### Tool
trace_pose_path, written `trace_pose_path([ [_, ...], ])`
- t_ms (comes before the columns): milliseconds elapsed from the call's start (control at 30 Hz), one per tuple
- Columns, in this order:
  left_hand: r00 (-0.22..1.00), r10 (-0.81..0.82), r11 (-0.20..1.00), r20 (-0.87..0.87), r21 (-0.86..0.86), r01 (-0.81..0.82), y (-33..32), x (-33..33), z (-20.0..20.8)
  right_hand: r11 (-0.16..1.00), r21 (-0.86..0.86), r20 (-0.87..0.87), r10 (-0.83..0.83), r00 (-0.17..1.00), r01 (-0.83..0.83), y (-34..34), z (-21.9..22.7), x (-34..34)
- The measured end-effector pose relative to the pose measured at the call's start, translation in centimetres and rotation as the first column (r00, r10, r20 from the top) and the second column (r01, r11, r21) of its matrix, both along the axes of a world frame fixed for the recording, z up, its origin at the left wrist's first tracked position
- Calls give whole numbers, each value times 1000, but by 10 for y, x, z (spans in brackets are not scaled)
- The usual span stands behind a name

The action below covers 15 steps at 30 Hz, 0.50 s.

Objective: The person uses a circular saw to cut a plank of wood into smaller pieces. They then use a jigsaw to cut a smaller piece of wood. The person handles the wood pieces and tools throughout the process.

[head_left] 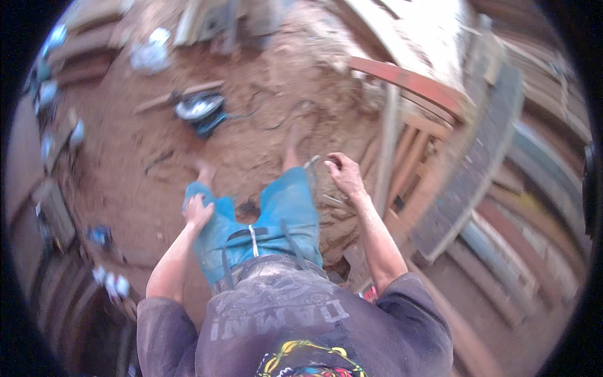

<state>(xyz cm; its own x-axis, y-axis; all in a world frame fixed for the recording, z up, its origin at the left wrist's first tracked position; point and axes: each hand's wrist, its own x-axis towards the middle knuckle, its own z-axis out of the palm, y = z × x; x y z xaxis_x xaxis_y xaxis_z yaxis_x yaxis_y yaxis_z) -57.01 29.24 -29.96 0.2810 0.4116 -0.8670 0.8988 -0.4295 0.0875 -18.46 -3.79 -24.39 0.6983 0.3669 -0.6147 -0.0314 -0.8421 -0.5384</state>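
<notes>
My left hand (198, 212) rests on the left leg of my blue shorts (286, 207), its fingers bent loosely over the cloth near the knee. Out to the right, my right hand (345, 176) hangs in the air beside my right knee, thumb and curled fingers apart, with nothing visible in it. Stacked wood lies just beyond that hand. Ahead on the brown ground is a corded power tool (204, 114), black and blue with a shiny rounded metal part; blur hides its exact kind.
A dark cord (295, 118) loops over the dirt from the tool. To the right lean a red-edged beam (408, 83), a speckled dark board (466, 164) and several stacked planks (502, 251). A clear plastic bag (149, 58) lies far left; small litter (112, 283) lies near left.
</notes>
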Motion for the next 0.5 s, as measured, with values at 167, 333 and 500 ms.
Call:
trace_pose_path([
  [167,947,-21,994,321,-91,54,8,109,17,964,156,322,-258,911,217,-14,185,25],
  [333,870,-16,957,492,-244,156,-79,269,64,947,67,823,-231,519,315,-87,282,37],
  [500,817,81,707,571,-611,357,-188,382,129,796,31,496,-537,682,604,-147,281,28],
])
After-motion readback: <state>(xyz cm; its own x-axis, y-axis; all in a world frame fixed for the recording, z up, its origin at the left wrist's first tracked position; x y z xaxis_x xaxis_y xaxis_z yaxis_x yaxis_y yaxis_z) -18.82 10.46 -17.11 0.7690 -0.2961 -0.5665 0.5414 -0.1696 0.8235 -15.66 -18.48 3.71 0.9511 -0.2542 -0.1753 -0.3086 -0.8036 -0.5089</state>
